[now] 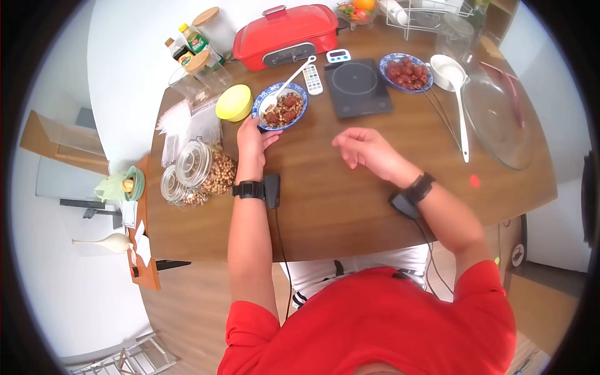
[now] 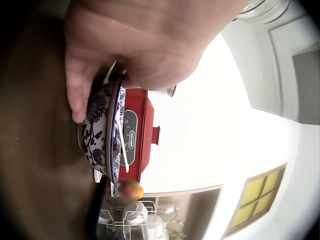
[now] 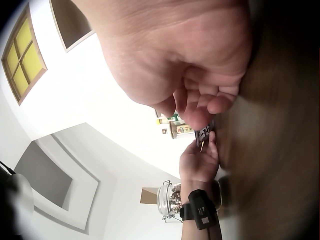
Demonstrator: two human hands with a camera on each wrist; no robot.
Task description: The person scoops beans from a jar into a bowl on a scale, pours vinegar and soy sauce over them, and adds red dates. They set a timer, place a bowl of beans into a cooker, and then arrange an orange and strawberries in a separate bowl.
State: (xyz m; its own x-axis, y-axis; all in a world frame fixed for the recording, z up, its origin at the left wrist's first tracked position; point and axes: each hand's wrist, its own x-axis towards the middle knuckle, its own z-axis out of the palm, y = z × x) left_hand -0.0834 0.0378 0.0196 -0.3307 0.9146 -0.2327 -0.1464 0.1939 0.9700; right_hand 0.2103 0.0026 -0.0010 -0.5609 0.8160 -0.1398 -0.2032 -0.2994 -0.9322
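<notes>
My left hand (image 1: 251, 145) grips the near-left side of a blue-and-white patterned bowl (image 1: 300, 92). In the left wrist view its fingers lie along the bowl's outer wall (image 2: 95, 132), and the thumb is at the rim, partly hidden by the palm. Inside the bowl is a mix of small brown beans or nuts with red dates (image 1: 289, 114). A white spoon (image 1: 296, 76) leans in it, handle pointing up and away. My right hand (image 1: 365, 150) hovers over the table to the right with loosely curled fingers and nothing in it.
Glass jars of beans (image 1: 219, 174) and a yellow bowl (image 1: 234, 103) flank my left hand. Beyond are a remote (image 1: 312, 80), a black hot plate (image 1: 357, 87) and a red cooker (image 1: 284, 34). At right lie a plate of dates (image 1: 406, 72), a white ladle (image 1: 463, 125) and a glass lid (image 1: 500, 131).
</notes>
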